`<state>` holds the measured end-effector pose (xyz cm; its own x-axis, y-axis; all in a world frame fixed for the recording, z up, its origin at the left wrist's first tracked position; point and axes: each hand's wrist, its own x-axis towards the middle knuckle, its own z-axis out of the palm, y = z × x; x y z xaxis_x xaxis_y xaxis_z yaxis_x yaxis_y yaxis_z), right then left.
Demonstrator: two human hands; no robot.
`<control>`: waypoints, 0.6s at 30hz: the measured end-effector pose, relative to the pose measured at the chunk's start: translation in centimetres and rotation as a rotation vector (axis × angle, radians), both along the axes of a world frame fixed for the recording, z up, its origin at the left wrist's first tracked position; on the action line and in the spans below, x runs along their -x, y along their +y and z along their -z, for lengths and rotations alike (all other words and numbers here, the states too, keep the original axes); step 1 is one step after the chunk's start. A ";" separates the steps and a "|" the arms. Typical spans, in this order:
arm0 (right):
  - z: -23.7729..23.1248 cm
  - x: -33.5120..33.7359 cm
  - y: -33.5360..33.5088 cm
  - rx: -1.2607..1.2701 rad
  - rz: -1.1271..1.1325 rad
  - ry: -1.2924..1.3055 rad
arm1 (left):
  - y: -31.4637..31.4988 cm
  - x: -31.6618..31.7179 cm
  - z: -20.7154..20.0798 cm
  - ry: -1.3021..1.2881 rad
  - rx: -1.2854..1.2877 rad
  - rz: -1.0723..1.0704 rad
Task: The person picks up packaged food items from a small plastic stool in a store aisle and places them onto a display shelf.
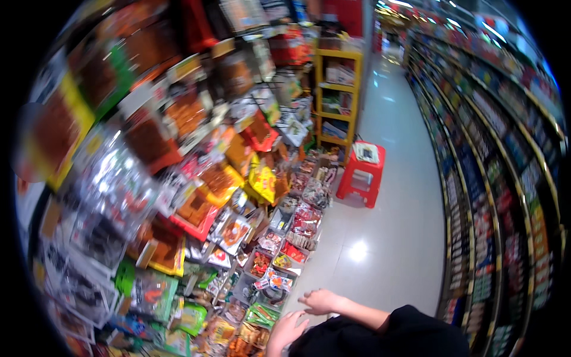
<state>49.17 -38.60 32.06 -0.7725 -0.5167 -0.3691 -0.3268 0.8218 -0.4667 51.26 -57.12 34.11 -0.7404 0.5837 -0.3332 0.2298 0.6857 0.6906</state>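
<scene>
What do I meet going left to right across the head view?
Red-edged hanging packet, bright yellow hanging packet, left hand, right hand, red plastic stool, long stocked shelving.

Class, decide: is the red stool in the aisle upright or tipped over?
Upright: the red stool stands with its seat uppermost, a flat item on it, legs down on the floor.

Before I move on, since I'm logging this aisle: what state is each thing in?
Left hand: open, seemingly empty
Right hand: open, seemingly empty
Green packets: lying in a bin
Bins: open-topped, stocked
Stool: upright, flat item on top
Yellow rack: upright, stocked
Yellow packet: hanging
Ceiling light: lit
Right-side shelves: stocked
</scene>
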 end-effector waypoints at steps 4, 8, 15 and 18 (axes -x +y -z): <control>-0.1 1.2 7.6 0.037 0.120 0.156 | 5.8 3.9 0.7 0.129 -0.012 0.062; -0.5 0.5 13.6 -0.041 0.181 0.038 | 11.5 6.2 0.6 0.087 0.002 -0.001; 3.2 -0.4 19.5 0.037 0.358 -0.151 | 19.0 10.3 3.4 -0.122 -0.016 0.269; 3.2 0.6 22.0 0.071 0.420 -0.192 | 22.0 13.1 2.8 -0.107 0.061 0.304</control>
